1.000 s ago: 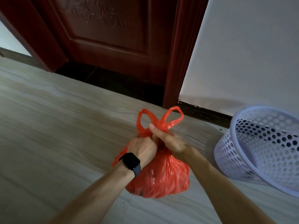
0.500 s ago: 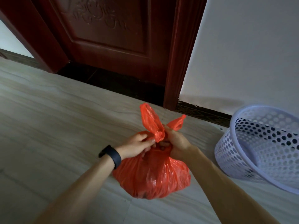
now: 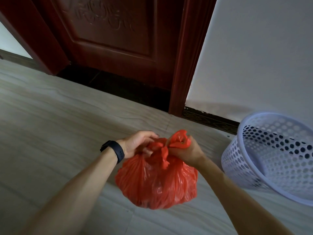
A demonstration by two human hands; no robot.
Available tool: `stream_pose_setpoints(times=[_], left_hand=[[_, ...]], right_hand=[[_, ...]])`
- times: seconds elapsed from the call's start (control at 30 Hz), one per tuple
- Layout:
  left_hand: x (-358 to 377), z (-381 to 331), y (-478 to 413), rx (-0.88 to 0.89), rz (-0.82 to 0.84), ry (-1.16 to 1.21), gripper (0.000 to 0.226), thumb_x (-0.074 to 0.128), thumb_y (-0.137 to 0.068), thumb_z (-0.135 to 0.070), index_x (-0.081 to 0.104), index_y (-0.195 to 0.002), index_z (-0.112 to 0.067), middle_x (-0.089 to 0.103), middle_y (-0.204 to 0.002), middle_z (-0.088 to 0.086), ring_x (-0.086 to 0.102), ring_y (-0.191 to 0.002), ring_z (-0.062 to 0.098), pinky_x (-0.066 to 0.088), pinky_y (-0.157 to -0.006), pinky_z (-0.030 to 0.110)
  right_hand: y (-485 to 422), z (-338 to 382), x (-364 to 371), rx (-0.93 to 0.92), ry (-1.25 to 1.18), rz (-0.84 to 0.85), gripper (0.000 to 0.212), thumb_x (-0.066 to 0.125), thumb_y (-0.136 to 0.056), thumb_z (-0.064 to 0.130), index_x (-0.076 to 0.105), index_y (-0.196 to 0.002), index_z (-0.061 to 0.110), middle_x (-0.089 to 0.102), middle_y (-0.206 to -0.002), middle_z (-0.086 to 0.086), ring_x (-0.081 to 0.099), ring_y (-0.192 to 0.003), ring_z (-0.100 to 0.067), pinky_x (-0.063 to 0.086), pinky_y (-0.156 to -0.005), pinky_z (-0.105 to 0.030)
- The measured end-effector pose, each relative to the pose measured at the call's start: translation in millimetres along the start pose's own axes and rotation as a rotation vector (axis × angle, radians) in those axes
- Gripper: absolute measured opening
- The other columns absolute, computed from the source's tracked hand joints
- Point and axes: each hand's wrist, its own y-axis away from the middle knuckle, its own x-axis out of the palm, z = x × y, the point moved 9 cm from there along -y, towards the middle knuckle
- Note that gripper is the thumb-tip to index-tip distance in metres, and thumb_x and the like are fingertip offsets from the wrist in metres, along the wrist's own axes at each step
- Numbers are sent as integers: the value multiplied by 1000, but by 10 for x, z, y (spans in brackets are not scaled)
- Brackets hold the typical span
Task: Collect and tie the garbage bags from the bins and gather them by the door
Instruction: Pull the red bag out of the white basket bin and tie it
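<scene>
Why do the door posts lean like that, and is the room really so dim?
In the head view, the wide-angle lens makes the door frame lean; the light is dim and soft, with a faint shadow on the wall near the white basket; the red bag shows glints and looks sharp.

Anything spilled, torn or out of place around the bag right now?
No spill or tear shows. The red bag sits on the floor, left hand and right hand gripping its gathered top. Only the white basket at right looks tilted, though the wide lens may cause that.
</scene>
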Motion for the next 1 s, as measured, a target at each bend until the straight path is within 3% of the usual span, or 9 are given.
stream_pose_setpoints(times=[0.17,0.43,0.53,0.6,0.63,0.67,0.77,0.9,1.0], left_hand=[[9,3,-12,-15,21,-129,58,37,-95,-48,70,-99,-1,62,-74,15,45,-47,14,37,-47,22],[50,-144,10,65,-22,-237,67,39,-93,-61,61,-125,-8,71,-109,23,61,-56,26,45,-39,21],[-71,-154,-16,116,-137,-200,78,44,-86,-72,61,-123,-4,65,-86,31,43,-33,16,33,-33,22],[-51,-198,-10,174,-208,-158,72,43,-92,-65,50,-136,-8,34,-49,-6,39,-32,13,31,-33,22],[-27,-240,2,227,-247,-175,62,41,-95,-60,42,-145,-23,-5,-127,9,47,-37,16,39,-35,24],[-21,-277,21,278,-305,-192,56,43,-95,-58,35,-148,-40,64,-128,12,63,-54,24,53,-46,32],[-121,-230,151,351,-585,-121,58,56,-90,-55,31,-142,-55,56,-129,19,57,-117,38,48,-94,53],[-93,-152,275,514,-711,76,61,58,-95,-42,26,-146,-49,64,-88,-2,66,-71,11,55,-61,24],[-57,-94,202,521,-645,262,66,57,-97,-38,18,-150,-45,72,-106,2,71,-99,18,57,-87,39]], right_hand=[[63,134,-86,-232,160,-256,11,65,-68,32,66,-78,27,68,-81,8,64,-76,-1,46,-69,-14],[47,-68,6,80,-546,-326,28,75,-74,-8,76,-76,20,77,-79,1,73,-77,-16,59,-77,-34],[60,-42,39,90,-661,-232,18,79,-74,-8,77,-88,3,79,-84,-5,74,-79,-17,60,-75,-27],[70,-73,62,111,-659,-194,24,83,-73,-3,78,-96,2,79,-91,-11,75,-86,-23,61,-82,-30],[74,-74,77,120,-653,-183,26,83,-73,-2,78,-98,3,78,-93,-12,75,-88,-23,60,-83,-30],[77,-83,88,131,-649,-180,28,83,-73,-1,78,-100,3,79,-94,-11,75,-88,-21,60,-83,-29],[103,-69,180,150,-712,-147,22,80,-78,1,78,-100,4,79,-91,-7,73,-83,-15,60,-80,-25],[119,-104,302,243,-812,-124,20,68,-93,21,76,-94,3,75,-86,-16,71,-78,-25,60,-80,-38],[116,-144,350,285,-845,-104,28,59,-99,31,71,-87,8,66,-87,-22,64,-82,-35,55,-90,-53]])
